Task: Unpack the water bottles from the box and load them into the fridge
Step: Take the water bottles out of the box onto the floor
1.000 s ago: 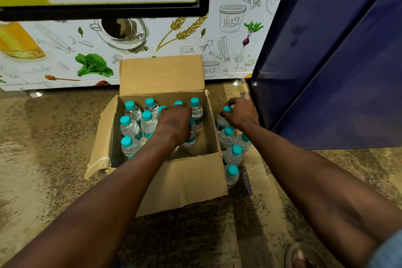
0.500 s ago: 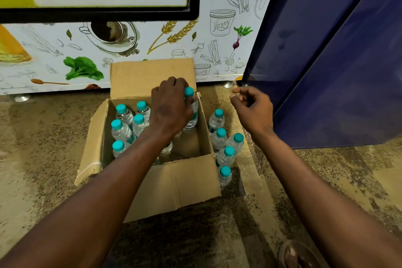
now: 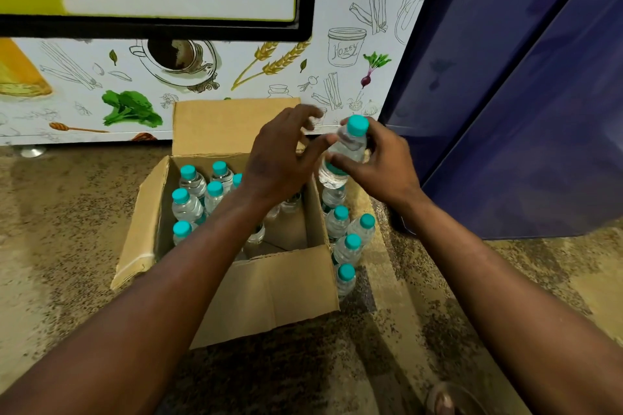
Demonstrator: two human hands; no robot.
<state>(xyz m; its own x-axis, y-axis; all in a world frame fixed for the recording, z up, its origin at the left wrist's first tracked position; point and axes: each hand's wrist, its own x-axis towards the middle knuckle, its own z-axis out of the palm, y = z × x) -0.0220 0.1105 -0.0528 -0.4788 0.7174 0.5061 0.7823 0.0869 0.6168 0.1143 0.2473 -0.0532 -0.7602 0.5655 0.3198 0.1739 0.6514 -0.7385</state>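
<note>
Forearm hides box (image 3: 293, 283) bottles (image 3: 256, 232); left hand (image 3: 279, 158) blurred.

A: Cam setup?

B: Just one view, head-worn, wide-angle. Looks fwd and steeply down over both forearms at the floor.

A: How close?

B: Near. The cardboard box (image 3: 266, 293) sits mid-frame, w/ the left hand (image 3: 279, 158) and right hand (image 3: 384, 165) just above center. Arms run in from the bottom corners.

A: Edges?

B: The printed panel (image 3: 236, 77) fills the top, facing the cam. The blue fridge (image 3: 522, 111) is at right, lines bowed by the lens.
</note>
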